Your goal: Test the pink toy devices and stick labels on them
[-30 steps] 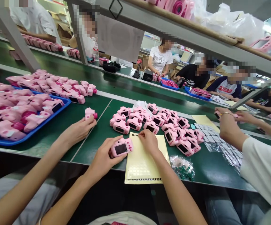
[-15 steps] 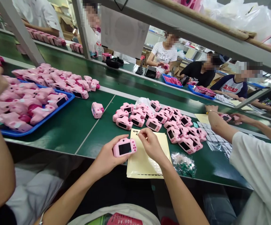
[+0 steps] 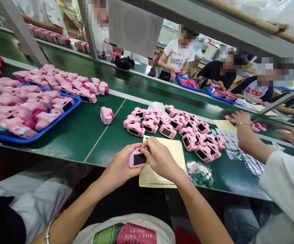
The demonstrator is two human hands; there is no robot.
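My left hand (image 3: 118,163) is wrapped round a pink toy camera (image 3: 131,161), its dark screen facing me. My right hand (image 3: 160,158) is closed in a pinch over the camera's upper right part and covers the buttons there; whatever lies between those fingertips is too small to make out. Beneath the right hand is a yellow backing sheet (image 3: 176,152) with small dark marks along its edges. Just beyond it, a cluster of similar pink cameras (image 3: 167,131) stands on the green bench.
At left, a blue tray (image 3: 41,135) brims with pink cameras. One lone camera (image 3: 106,115) stands by the white line. A clear bag of small green parts (image 3: 201,174) lies right of the sheet. A co-worker's hand (image 3: 243,119) works at far right, beside white label sheets (image 3: 229,142).
My right hand has moved left and down from above the yellow sheet onto the camera. The neighbour's arm at left has gone out of view. At right, the co-worker's hands have moved apart.
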